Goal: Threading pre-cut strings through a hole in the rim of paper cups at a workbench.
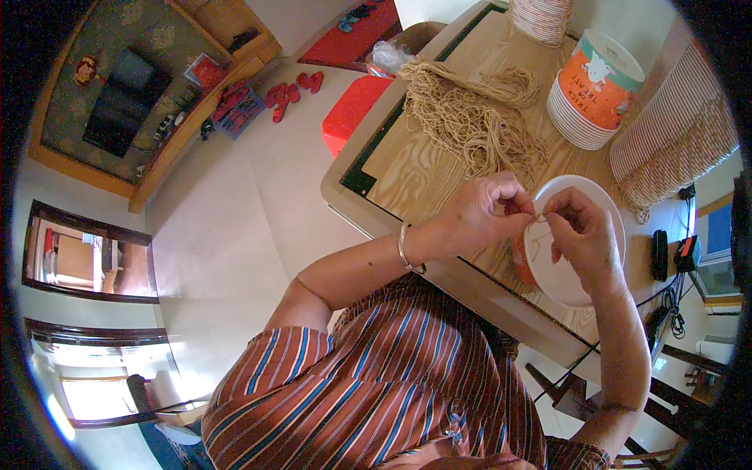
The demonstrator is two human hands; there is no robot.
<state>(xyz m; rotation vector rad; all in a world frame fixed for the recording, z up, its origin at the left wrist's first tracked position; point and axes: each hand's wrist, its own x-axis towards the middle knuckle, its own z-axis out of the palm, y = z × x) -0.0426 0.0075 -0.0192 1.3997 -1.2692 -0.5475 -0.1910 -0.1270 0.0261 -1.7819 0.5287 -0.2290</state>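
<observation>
My left hand (492, 205), with a silver bangle (403, 247) on its wrist, pinches a short piece of pale cord (539, 219) between thumb and fingertips. On the other side of the same cord, my right hand (587, 235) has its fingertips pressed together. Both hands meet over the rim of a paper bucket (558, 276), white inside with orange on its outer wall. A thin strand appears to hang against the bucket's inside. Just beyond my left hand lies a loose, tangled heap of tan cord (470, 117). The exact knot or end between my fingertips is too small to make out.
On the wooden table (415, 184) stands a stack of orange printed buckets (595, 90). Striped bucket stacks (542, 17) lie behind and right, with twisted cords (689, 149) over one. Black cables (672, 301) hang at right. A red stool (352, 113) adjoins the table's left edge.
</observation>
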